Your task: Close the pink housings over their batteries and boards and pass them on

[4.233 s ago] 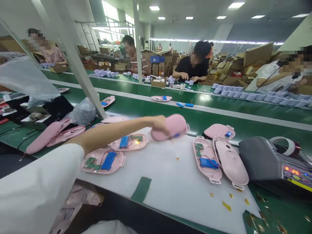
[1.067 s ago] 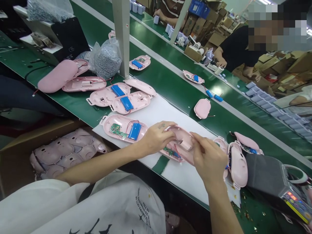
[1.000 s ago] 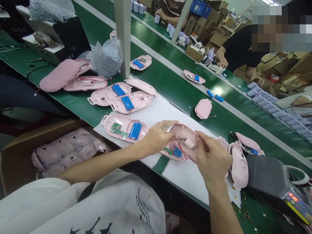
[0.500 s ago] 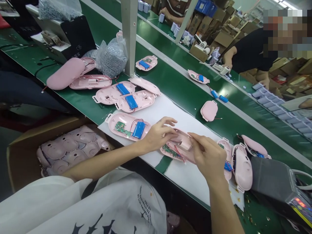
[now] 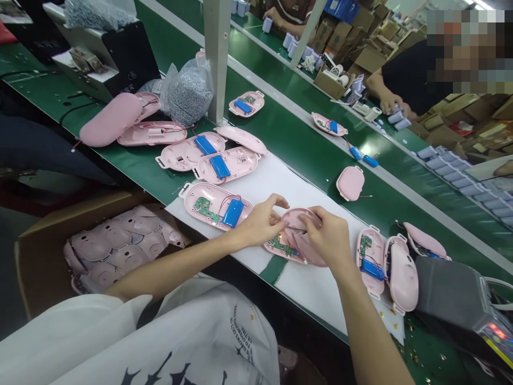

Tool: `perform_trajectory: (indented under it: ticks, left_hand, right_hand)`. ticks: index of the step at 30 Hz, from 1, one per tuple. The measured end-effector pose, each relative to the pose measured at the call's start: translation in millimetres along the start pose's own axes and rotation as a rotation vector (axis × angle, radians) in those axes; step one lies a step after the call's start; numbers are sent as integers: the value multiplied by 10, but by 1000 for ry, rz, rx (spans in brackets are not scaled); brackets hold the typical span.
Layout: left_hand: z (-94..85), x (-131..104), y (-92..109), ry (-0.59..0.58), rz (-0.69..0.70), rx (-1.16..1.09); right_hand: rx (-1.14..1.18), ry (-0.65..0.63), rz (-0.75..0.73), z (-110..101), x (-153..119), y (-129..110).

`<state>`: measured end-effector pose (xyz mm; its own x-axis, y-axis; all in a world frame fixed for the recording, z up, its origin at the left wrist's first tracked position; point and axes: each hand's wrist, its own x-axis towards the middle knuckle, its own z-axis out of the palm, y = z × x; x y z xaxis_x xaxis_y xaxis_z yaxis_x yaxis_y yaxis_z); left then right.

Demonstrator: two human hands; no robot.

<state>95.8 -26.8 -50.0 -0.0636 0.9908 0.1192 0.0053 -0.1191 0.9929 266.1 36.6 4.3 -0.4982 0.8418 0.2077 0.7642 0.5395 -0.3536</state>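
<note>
My right hand (image 5: 331,235) is closed on the rim of a pink plastic shell half (image 5: 297,218), thumb inside and fingers behind. This piece is tilted over another pink shell half with a green circuit board (image 5: 282,246), which lies on the white sheet. At the left end of the pair is my left hand (image 5: 262,220), fingers curled at the shell edges; what its fingertips pinch is partly hidden. Just left lies an open pink shell (image 5: 200,193) with a circuit board and a blue battery (image 5: 233,213).
More pink shells with blue batteries (image 5: 219,167) lie up the bench, near a bag of screws (image 5: 188,93) and a post (image 5: 216,64). A dark box with lit display (image 5: 452,294) stands right. A carton (image 5: 44,251) of pink shells sits lower left. Across, a co-worker's hands (image 5: 395,107) hold parts.
My right hand has shifted left and turned the upper shell half, so it tilts more over the lower one. My left hand has curled closer to the shell edge.
</note>
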Motion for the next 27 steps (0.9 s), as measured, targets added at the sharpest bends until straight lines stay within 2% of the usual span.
perform_trajectory:
  ticks: [2,5,8,11,14,21,23,25,27]
  left_hand:
    - [-12,-24,-4,-64,72,139]
    - [2,-79,-34,-37,188,405]
    - [13,-142,-71,-16,334,674]
    - [-28,-168,-90,18,465,819]
    - [-104,-133,-67,72,468,762]
    - [-187,60,54,-49,389,484]
    - [-172,108,69,-54,279,357]
    - [-154,135,79,-72,109,164]
    - [-140,134,97,-133,-35,26]
  right_hand:
    - [-160,169,-70,15,-36,0]
    - [-311,305,-135,40,-75,-51]
    - [-331,310,-108,45,-73,-102]
    - [-237,222,-86,13,-57,-119]
    - [-136,175,-53,-24,-49,-124]
    - [-72,184,-27,-15,-36,-187]
    - [-33,172,-43,-17,-22,-175]
    - [17,157,-52,-22,-4,-152]
    - [62,128,-48,-23,9,-151]
